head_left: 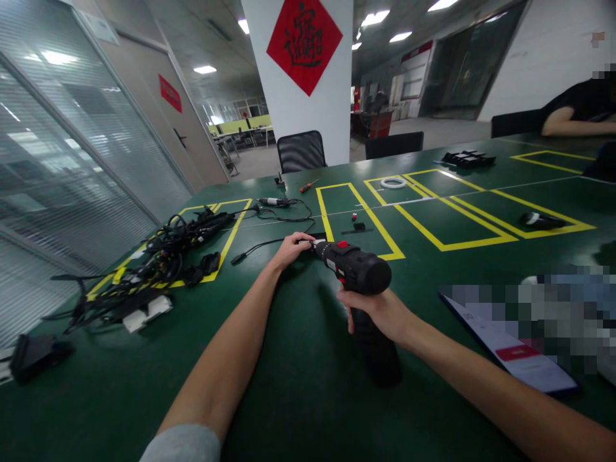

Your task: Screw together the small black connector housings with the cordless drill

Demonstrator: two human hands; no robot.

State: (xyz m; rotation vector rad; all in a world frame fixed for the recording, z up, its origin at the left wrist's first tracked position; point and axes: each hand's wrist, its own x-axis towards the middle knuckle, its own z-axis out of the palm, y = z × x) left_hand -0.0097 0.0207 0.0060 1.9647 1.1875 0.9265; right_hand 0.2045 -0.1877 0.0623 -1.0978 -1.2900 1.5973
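Observation:
My right hand (380,314) is wrapped round the grip of a black cordless drill (359,269) with red trim, which points away from me over the green table (298,385). At the drill's front end, my left hand (291,247) is closed with its fingers round the chuck (317,244). What sits under the fingertips is hidden. A small black part and a tiny red piece (355,217) lie a little beyond the drill inside a yellow taped rectangle.
A tangle of black cables and adapters (158,263) fills the left side. A red screwdriver (308,186), a white tape roll (393,183), black parts (468,158) and a black mouse-like object (539,221) lie farther off. Papers (520,356) rest at right. Another person's arm (577,122) leans on the far right.

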